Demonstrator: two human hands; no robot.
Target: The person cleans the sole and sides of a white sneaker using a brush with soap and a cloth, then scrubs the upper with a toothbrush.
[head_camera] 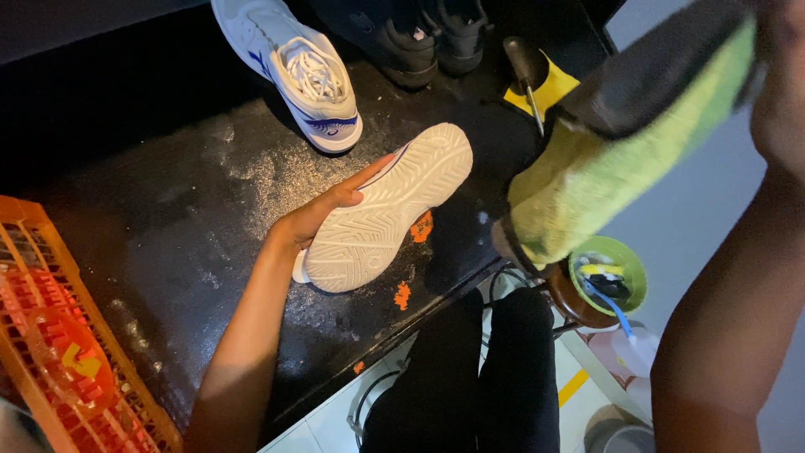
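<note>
The left hand [323, 214] is clamped on a white sneaker [381, 210], which lies on its side on the black worktop [168, 226] with its patterned sole facing up toward the camera. The fingers [369, 172] wrap along the upper edge of the sole; the heel end sits against the palm.

The right hand [776, 75] is raised close to the camera at the upper right edge of the view. It is closed on a yellow-green insole [604, 176] with a black underside; the insole extends diagonally down and to the left, well above the worktop. The grip itself is blurred and partly out of frame.

A second white sneaker [298, 67] with blue trim stands upright near the far edge of the worktop, laces visible. Just beside it stand dark shoes [419, 38]. A black-handled screwdriver [526, 75] lies on a yellow object [558, 84] near the toe of the held sneaker. White powdery residue covers the worktop surface between the two sneakers.

An orange plastic crate [59, 352] sits at the lower left. A green bowl [620, 268] holding small items stands below the worktop edge at the right.
</note>
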